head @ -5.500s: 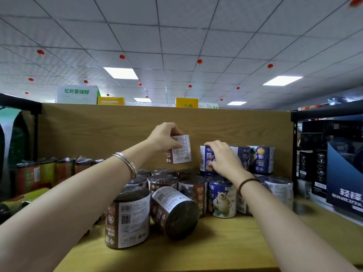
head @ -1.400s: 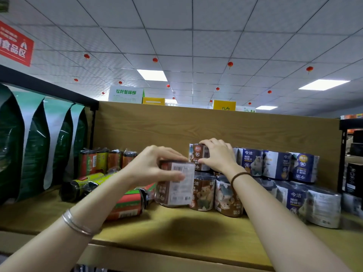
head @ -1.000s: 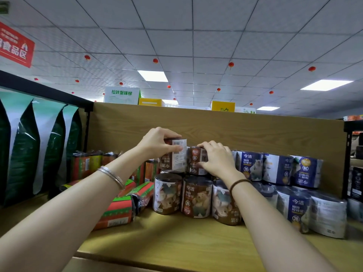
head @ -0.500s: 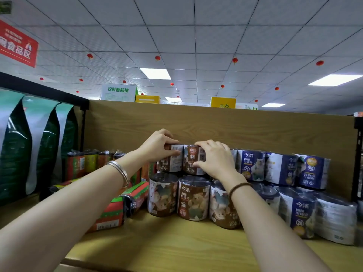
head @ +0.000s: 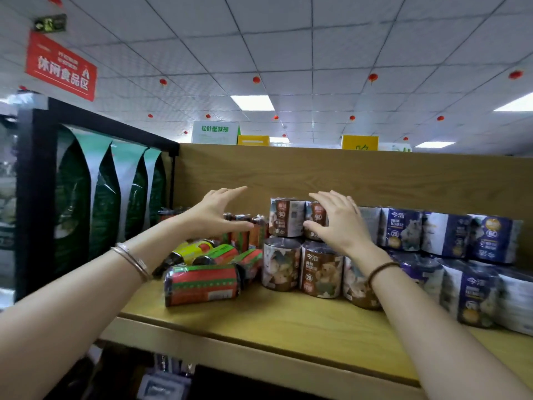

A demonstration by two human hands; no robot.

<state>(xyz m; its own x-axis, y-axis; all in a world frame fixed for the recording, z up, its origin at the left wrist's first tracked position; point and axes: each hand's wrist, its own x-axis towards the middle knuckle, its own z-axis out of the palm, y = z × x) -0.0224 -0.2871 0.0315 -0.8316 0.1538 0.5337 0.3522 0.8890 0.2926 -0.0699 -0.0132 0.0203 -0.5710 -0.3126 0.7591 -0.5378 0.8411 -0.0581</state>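
Two brown-labelled cans stand stacked on a lower row of brown cans (head: 320, 273) on the wooden shelf (head: 288, 324). My left hand (head: 213, 216) hovers open, fingers spread, just left of the upper left brown can (head: 286, 217) and apart from it. Fingers spread, my right hand (head: 341, 225) covers most of the upper right brown can (head: 316, 216); its thumb lies at the can's lower edge. Neither hand grips anything.
Blue-labelled cans (head: 403, 230) are stacked in two rows to the right. Red-and-green cans (head: 202, 284) lie on their sides at the left, with upright ones behind. Tall green bags (head: 103, 197) fill the black rack further left. A wooden back panel (head: 346, 174) closes the shelf.
My left hand set its brown can on the upper row beside the other one, let go and drew back to the left. My right hand's fingers have opened over the neighbouring can.
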